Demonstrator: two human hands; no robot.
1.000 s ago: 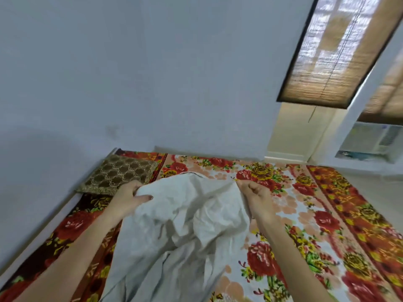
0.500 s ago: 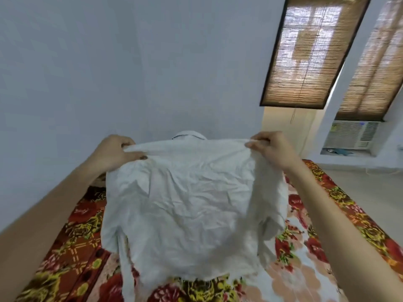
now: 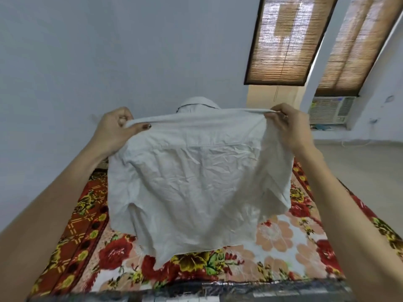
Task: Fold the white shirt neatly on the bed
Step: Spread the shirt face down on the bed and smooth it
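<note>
White shirt (image 3: 196, 182), front seemingly hidden

Bare forearms, dark-polished thumbnail (image 3: 147, 126), no sleeves

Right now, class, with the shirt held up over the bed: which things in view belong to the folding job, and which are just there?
Part of the job:
- white shirt, hanging crumpled
- left hand and right hand, each pinching a shoulder
- bed with floral cover

Just there:
- bamboo blinds
- window air conditioner
- cushion, barely visible behind the left wrist
</note>
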